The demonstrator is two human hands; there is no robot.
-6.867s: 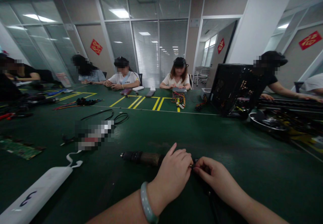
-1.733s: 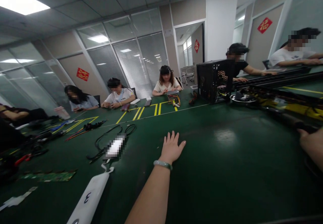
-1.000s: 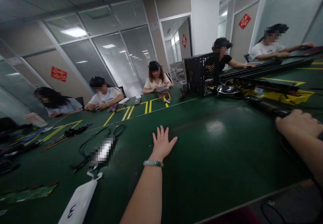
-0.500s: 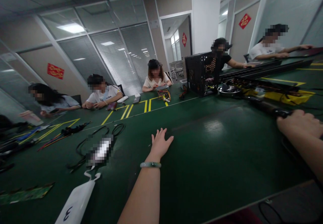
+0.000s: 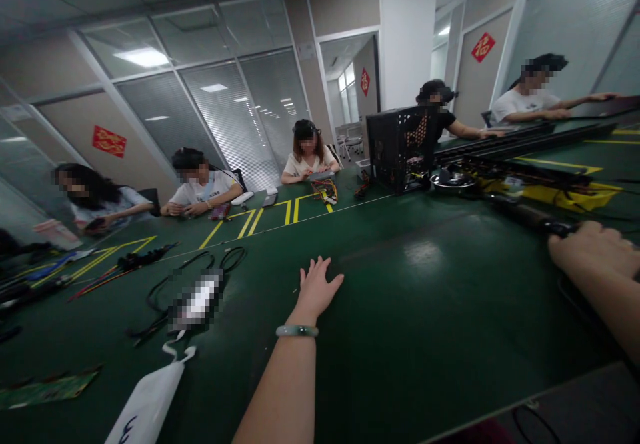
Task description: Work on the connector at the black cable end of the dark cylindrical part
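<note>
My left hand (image 5: 318, 291) lies palm down on the green tabletop (image 5: 400, 324), fingers stretched and spread, holding nothing. A pale green bangle (image 5: 297, 331) circles that wrist. At the right edge, my right hand (image 5: 593, 251) is closed around the near end of a black electric screwdriver (image 5: 530, 217), whose long barrel points away and to the left. Part of the grip is hidden by the fingers. Left of my left hand lie a phone with a blurred screen (image 5: 199, 301), a looped black cable (image 5: 157, 291) and a white power bank (image 5: 147, 401) joined by a short white cord.
A black computer case (image 5: 400, 147) stands at the back right, beside a round metal bowl (image 5: 453, 181) and a yellow tray (image 5: 575, 197). A green circuit board (image 5: 50, 389) lies at the left front. Several people sit around the far side. The table's edge (image 5: 525, 401) runs along the lower right.
The view has shifted very slightly. Both my hands keep their places and grips. At the far left, a seated person's arm has moved.
</note>
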